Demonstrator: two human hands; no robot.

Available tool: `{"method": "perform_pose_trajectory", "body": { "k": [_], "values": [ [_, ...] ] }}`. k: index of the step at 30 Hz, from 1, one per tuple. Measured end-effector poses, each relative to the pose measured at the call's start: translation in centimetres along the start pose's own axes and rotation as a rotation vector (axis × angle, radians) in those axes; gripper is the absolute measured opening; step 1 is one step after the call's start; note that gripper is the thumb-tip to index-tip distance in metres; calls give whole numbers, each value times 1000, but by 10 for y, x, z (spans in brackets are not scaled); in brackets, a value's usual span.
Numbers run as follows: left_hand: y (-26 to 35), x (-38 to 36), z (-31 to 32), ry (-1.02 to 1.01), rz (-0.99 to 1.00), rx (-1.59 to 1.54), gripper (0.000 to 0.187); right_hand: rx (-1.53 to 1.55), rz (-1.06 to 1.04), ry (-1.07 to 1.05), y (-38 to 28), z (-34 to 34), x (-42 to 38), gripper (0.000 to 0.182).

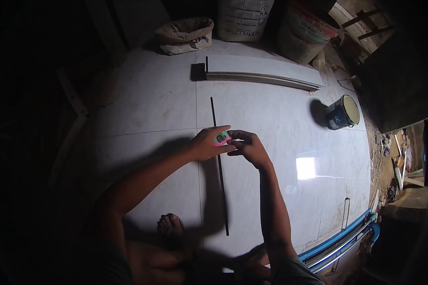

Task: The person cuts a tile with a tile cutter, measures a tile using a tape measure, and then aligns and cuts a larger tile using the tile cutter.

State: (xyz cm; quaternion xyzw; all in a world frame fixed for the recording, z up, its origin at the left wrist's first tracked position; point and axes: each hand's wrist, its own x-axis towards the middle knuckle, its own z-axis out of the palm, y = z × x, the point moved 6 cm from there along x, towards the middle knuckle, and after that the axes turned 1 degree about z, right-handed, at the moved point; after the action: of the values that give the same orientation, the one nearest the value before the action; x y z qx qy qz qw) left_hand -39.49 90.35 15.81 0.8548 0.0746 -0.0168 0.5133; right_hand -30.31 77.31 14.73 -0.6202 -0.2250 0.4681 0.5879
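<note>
My left hand (208, 144) is closed around a small pink-and-green tape measure (221, 138), which has a dark patch on its face. The fingertips and thumb of my right hand (250, 148) pinch at its right edge; exactly what they grip is partly hidden. Both hands are above the pale tiled floor (271, 199). Below them a long, thin black strip (224, 204) runs along the tiles, passing behind the left hand.
Stacked tile strips (266, 76) lie ahead, with a paint bucket (342, 113) to their right. An open sack (185, 34), a full bag (245, 19) and a large tub (306, 33) stand behind. A blue-railed tile cutter (340, 240) is at lower right. My foot (170, 225) is at lower left.
</note>
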Motion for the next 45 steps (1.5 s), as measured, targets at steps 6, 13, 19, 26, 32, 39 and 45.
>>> {"method": "perform_pose_trajectory", "body": {
  "k": [6,13,19,26,32,39,45],
  "values": [
    [-13,11,3,-91,7,229,61,-56,214,-2,38,-6,37,30],
    [-82,37,-76,118,-295,742,28,37,-129,385,48,-91,130,28],
    [-138,71,-90,314,-292,958,32,-660,-362,655,36,-103,180,35],
    [-130,99,-78,421,-191,950,38,-910,-190,718,29,-85,188,37],
    [-144,136,-72,484,-36,463,18,-910,-281,623,24,-78,188,35],
    [-148,140,-77,498,-172,583,14,-977,-415,608,31,-79,193,16],
    [-152,145,-82,390,-307,592,16,-1019,-390,662,33,-80,193,13]
  ]
}}
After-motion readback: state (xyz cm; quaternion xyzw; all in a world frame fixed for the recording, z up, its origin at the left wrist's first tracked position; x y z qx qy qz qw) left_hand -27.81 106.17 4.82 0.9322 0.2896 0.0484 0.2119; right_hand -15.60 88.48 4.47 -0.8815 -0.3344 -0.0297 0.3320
